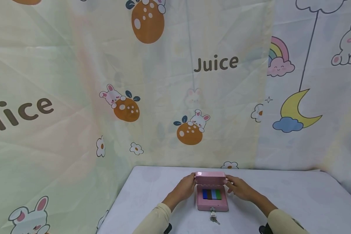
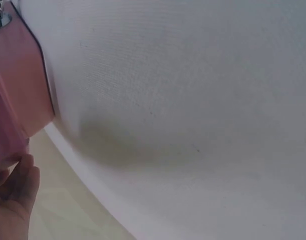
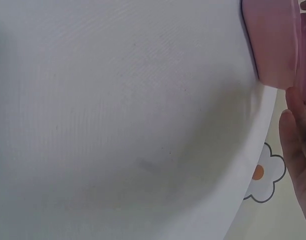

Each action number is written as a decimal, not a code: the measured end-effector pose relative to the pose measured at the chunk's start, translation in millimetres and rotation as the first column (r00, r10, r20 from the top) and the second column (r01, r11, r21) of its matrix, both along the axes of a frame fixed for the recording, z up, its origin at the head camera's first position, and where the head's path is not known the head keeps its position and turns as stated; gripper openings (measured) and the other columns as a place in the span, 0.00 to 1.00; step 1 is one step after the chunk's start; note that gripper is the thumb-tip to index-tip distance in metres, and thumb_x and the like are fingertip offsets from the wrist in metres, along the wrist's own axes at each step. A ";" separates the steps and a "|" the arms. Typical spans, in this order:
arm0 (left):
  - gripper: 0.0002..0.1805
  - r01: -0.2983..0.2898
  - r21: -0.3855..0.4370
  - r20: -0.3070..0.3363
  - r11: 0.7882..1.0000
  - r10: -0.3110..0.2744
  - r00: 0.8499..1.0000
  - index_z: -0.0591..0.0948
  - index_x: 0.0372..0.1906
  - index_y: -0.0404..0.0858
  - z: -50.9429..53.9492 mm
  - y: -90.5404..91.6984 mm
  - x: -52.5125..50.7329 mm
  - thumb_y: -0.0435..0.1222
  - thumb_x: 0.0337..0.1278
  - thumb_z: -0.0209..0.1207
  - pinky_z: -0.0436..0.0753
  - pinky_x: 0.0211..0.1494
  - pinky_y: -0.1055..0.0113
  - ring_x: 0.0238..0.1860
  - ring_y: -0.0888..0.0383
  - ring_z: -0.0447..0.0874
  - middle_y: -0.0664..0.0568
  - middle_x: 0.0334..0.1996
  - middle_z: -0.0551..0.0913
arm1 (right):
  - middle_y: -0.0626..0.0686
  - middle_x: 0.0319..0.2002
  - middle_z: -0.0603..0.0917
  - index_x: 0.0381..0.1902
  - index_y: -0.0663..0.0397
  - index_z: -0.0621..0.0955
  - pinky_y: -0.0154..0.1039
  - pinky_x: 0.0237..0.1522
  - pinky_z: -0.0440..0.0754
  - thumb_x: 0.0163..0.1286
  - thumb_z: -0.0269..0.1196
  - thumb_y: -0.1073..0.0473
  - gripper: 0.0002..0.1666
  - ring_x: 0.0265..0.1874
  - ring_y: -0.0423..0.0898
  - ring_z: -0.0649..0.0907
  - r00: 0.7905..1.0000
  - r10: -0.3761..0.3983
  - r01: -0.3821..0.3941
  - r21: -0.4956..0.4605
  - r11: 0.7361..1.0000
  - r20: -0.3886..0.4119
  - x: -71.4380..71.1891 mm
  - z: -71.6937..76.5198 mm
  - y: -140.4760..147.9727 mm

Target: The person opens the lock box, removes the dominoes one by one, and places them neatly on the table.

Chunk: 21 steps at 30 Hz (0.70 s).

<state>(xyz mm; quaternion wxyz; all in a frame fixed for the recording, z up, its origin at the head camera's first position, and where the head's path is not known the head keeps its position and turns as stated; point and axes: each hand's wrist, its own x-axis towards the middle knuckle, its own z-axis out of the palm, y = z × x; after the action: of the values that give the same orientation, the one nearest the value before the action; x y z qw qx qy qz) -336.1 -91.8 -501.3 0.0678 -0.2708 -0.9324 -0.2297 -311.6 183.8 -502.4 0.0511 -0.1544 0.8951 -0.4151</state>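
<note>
A pink box (image 1: 202,205) stands on the table with its lid (image 1: 210,178) raised. Blue, brown, light blue and green strips (image 1: 212,194) show inside it. From its front hangs a lock part with keys (image 1: 214,217). The left hand (image 1: 185,188) holds the lid's left edge, and in the left wrist view its fingers (image 2: 24,175) are curled at the pink lid. At the lid's right edge is the right hand (image 1: 240,188), its thumb and fingers around the corner; the right wrist view shows fingers (image 3: 292,132) against the pink box (image 3: 272,42).
The white table (image 1: 295,195) extends to both sides of the box. Behind it and at the left hangs a printed curtain (image 1: 163,74) with rabbits, fruit and lettering. Dark bands show at both wrists.
</note>
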 end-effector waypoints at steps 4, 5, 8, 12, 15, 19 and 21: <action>0.18 -0.017 -0.007 0.009 1.000 0.017 1.000 0.73 0.64 0.32 -0.4 0.9 -2.9 0.36 0.79 0.45 0.80 0.64 0.58 0.62 0.49 0.81 0.42 0.58 0.83 | 0.60 0.51 0.84 0.71 0.61 0.69 0.39 0.31 0.82 0.79 0.55 0.53 0.29 0.33 0.45 0.84 1.000 -0.021 0.021 0.007 1.000 -0.017 -1.9 -1.7 0.4; 0.18 -0.021 -0.008 0.012 1.000 0.021 1.000 0.73 0.64 0.32 -0.7 1.0 -3.6 0.36 0.79 0.45 0.80 0.64 0.57 0.62 0.49 0.81 0.42 0.57 0.83 | 0.59 0.51 0.85 0.71 0.61 0.70 0.39 0.31 0.82 0.79 0.55 0.54 0.28 0.33 0.45 0.84 0.999 -0.029 0.029 0.010 1.000 -0.020 -2.8 -2.3 0.1; 0.18 -0.033 -0.014 0.021 0.999 0.034 0.999 0.74 0.63 0.32 -2.1 1.7 -5.9 0.36 0.79 0.46 0.80 0.64 0.57 0.62 0.49 0.81 0.42 0.57 0.83 | 0.58 0.50 0.85 0.69 0.60 0.72 0.38 0.30 0.80 0.78 0.56 0.57 0.26 0.32 0.45 0.84 0.999 -0.044 0.045 0.016 0.999 -0.032 -5.3 -3.9 -0.9; 0.18 -0.047 -0.014 0.035 0.999 0.048 0.998 0.74 0.63 0.33 -4.0 2.8 -7.7 0.35 0.79 0.46 0.80 0.63 0.58 0.62 0.50 0.81 0.43 0.57 0.83 | 0.58 0.50 0.86 0.67 0.59 0.73 0.38 0.32 0.80 0.77 0.56 0.59 0.23 0.31 0.44 0.84 0.997 -0.074 0.074 0.020 0.997 -0.029 -9.3 -6.5 -3.1; 0.18 -0.052 -0.009 0.046 0.999 0.052 0.998 0.74 0.64 0.33 -4.3 3.9 -8.8 0.35 0.79 0.46 0.79 0.64 0.57 0.62 0.50 0.81 0.43 0.57 0.83 | 0.57 0.50 0.86 0.66 0.58 0.74 0.38 0.33 0.79 0.77 0.57 0.61 0.23 0.30 0.44 0.83 0.994 -0.104 0.105 0.032 0.994 -0.025 -12.2 -8.0 -5.1; 0.18 -0.065 -0.034 0.042 0.997 0.066 0.997 0.73 0.65 0.34 -4.8 5.9 -11.5 0.35 0.79 0.46 0.79 0.65 0.58 0.63 0.50 0.80 0.43 0.58 0.82 | 0.56 0.47 0.86 0.65 0.59 0.75 0.39 0.32 0.79 0.76 0.57 0.62 0.22 0.28 0.44 0.82 0.991 -0.128 0.129 0.044 0.991 -0.029 -15.2 -8.3 -6.9; 0.19 -0.074 -0.052 0.034 0.996 0.076 0.996 0.73 0.66 0.34 -5.7 6.7 -13.0 0.35 0.79 0.46 0.79 0.64 0.58 0.62 0.51 0.80 0.44 0.58 0.83 | 0.56 0.47 0.86 0.65 0.60 0.75 0.38 0.31 0.79 0.76 0.57 0.63 0.22 0.28 0.44 0.82 0.991 -0.131 0.133 0.042 0.990 -0.031 -16.6 -8.4 -7.6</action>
<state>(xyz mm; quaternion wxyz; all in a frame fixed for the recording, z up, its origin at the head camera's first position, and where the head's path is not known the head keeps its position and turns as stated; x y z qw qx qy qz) -349.0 -85.1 -507.0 0.0525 -0.2329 -0.9486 -0.2079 -328.2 176.3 -510.8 0.0144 -0.0994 0.9130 -0.3954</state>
